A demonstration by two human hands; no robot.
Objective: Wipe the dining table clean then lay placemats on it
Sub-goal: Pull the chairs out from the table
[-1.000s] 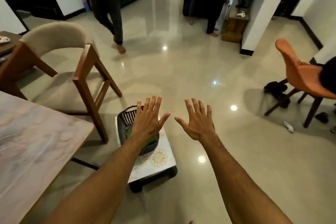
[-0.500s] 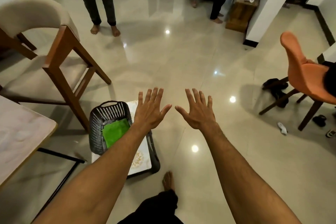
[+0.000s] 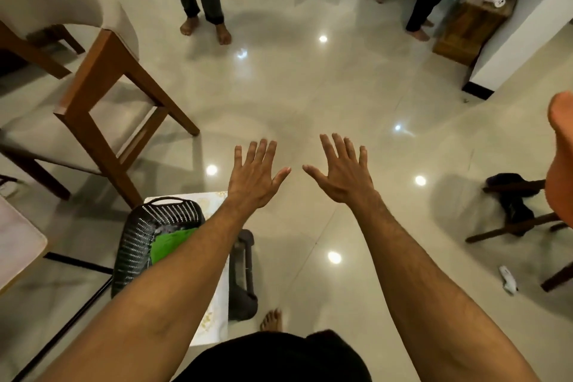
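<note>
My left hand (image 3: 255,177) and my right hand (image 3: 342,177) are stretched out in front of me over the glossy floor, fingers spread, holding nothing. Below my left forearm a black perforated basket (image 3: 139,236) with a green cloth (image 3: 170,243) inside stands on a low stool covered by a white patterned mat (image 3: 214,304). A corner of the pale marble-look dining table (image 3: 17,242) shows at the left edge.
A wooden chair with a beige cushion (image 3: 80,77) stands at upper left. An orange chair (image 3: 561,170) is at the right edge with dark shoes under it. Two people's legs (image 3: 201,0) stand at the back. A wooden side cabinet (image 3: 468,31) is at upper right.
My view has tilted down and drifted right, so the table slid out to the left edge. The basket and stool now lie under my left forearm. Both hands stay spread.
</note>
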